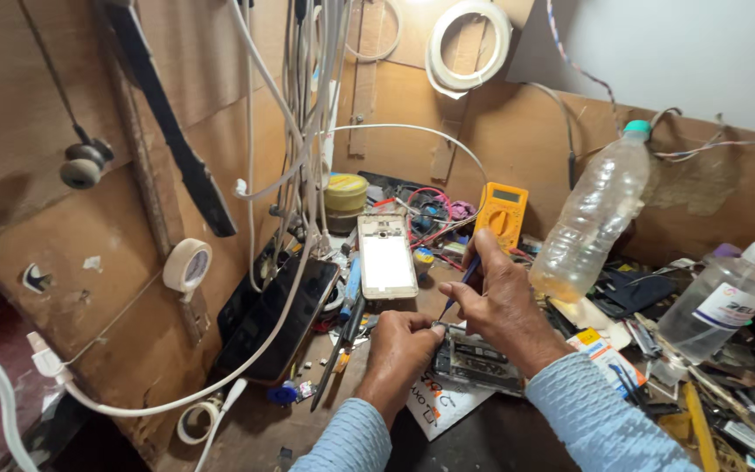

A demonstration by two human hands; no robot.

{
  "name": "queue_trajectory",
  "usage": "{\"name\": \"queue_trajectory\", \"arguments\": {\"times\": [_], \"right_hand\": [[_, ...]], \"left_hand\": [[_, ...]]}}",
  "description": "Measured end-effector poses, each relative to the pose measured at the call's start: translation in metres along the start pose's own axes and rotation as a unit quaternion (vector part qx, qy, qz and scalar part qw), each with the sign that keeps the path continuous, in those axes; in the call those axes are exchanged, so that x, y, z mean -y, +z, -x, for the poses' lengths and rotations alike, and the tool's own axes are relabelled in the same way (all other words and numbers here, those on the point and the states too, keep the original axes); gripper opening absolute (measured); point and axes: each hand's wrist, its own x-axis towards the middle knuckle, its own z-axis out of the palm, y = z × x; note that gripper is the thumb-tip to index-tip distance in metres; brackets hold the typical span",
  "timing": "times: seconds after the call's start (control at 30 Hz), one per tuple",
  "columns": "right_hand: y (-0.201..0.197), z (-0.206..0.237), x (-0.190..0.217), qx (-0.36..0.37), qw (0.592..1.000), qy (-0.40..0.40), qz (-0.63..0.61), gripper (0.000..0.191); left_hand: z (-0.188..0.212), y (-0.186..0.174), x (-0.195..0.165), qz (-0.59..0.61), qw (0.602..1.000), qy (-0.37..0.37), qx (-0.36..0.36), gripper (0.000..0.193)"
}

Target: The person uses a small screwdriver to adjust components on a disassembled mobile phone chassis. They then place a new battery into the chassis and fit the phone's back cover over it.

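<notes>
A crowded workbench seen from above. The left hand (402,343) pinches the near edge of an opened phone (475,360) lying flat at the bench's front. The right hand (504,308) grips a blue screwdriver (460,287), tip down at the phone's left corner. A white phone frame (386,255), yellow meter (500,214) and leaning plastic bottle (594,217) crowd close behind, leaving little free space

White screen (387,260) lit above left hand (399,350). Small grey screen on yellow meter (500,215) above right hand (504,306). Yellow-red pack (602,351) just right of it.
</notes>
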Motion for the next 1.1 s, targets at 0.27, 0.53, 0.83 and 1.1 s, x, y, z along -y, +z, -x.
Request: {"name": "queue_trajectory", "arguments": {"times": [0.27, 0.53, 0.83, 1.1], "right_hand": [[0.001, 0.005, 0.001, -0.094, 0.979, -0.171, 0.064, 0.045], [-0.002, 0.0, -0.001, 0.0, 1.0, 0.008, -0.014, 0.039], [0.0, 0.011, 0.003, -0.058, 0.996, -0.059, 0.024, 0.039], [-0.05, 0.039, -0.009, -0.156, 0.968, 0.046, -0.192, 0.046]], "left_hand": [[-0.002, 0.003, 0.003, -0.005, 1.0, 0.019, -0.007, 0.025], [0.001, 0.0, 0.005, 0.005, 1.0, 0.016, -0.003, 0.023], [-0.001, 0.002, 0.005, -0.004, 1.0, 0.008, -0.012, 0.022], [-0.004, 0.003, 0.008, 0.017, 1.0, 0.007, 0.016, 0.029]]}}
